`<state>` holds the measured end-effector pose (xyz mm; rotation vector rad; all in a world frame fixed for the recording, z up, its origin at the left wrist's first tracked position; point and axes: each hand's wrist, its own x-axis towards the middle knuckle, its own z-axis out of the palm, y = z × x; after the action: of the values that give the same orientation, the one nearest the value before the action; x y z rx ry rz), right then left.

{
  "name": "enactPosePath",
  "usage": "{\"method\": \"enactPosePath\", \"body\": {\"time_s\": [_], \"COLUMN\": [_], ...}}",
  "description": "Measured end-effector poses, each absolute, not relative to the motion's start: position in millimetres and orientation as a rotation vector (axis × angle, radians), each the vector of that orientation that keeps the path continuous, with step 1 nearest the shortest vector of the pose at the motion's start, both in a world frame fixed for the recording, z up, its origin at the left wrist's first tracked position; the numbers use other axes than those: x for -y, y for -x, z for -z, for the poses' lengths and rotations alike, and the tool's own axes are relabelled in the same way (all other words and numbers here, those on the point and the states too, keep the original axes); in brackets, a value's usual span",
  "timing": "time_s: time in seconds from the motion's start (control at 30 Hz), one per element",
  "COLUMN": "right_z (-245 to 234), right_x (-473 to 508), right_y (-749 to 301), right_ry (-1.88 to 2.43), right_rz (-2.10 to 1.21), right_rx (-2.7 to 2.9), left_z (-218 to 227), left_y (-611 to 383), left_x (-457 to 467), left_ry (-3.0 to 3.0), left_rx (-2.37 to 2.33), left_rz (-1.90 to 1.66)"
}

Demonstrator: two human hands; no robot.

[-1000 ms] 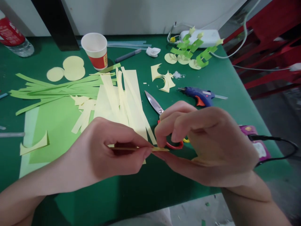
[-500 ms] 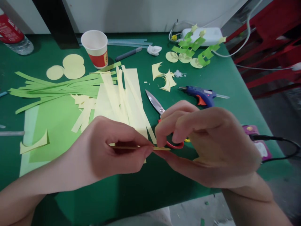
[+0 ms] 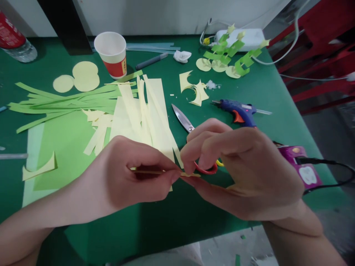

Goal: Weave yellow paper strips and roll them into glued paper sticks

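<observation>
Both hands meet above the table's near side, at a thin yellow strip (image 3: 191,174) seen edge-on; whether it is all paper or has a stick in it I cannot tell. My left hand (image 3: 138,173) pinches it between thumb and forefinger, and one end runs back into the palm. My right hand (image 3: 235,166) grips the other end between thumb below and fingertips above. Behind the fingers, scissors (image 3: 183,118) with red and yellow handles lie partly hidden. Cream paper strips (image 3: 158,122) lie on paper just beyond my left hand.
Green strips (image 3: 61,99), pale discs (image 3: 85,75) and a paper cup (image 3: 111,55) stand left. A blue glue gun (image 3: 238,111), paper scraps (image 3: 198,92) and small paper plants (image 3: 227,51) are right. A purple box (image 3: 302,166) with a black cable sits at the right edge.
The right hand has tilted a little and its fingertips press slightly further left on the strip. The left hand keeps its pinch. The view has shifted slightly.
</observation>
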<state>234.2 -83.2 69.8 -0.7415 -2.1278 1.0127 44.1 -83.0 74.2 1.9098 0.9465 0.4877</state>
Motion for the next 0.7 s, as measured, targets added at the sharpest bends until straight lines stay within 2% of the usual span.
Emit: {"method": "enactPosePath", "body": {"time_s": [0.23,0.47,0.7], "right_z": [-69.7,-71.5,-73.5], "right_x": [83.8,84.5,83.4], "right_y": [-236.6,-239.7,-248.7], "right_ry": [0.729,0.906,0.81], "right_rz": [-0.846,-0.569,-0.735], "right_rx": [2.182,2.264,2.222], "left_z": [-74.7,-75.1,-76.7], "left_y": [-43.9,-45.6,-44.7], "left_x": [83.7,83.4,86.2], "left_ry": [-1.895,-1.924,-1.95], "left_rx": [-0.916,-0.882,-0.904], "left_rz": [-0.465,-0.465,-0.514]}}
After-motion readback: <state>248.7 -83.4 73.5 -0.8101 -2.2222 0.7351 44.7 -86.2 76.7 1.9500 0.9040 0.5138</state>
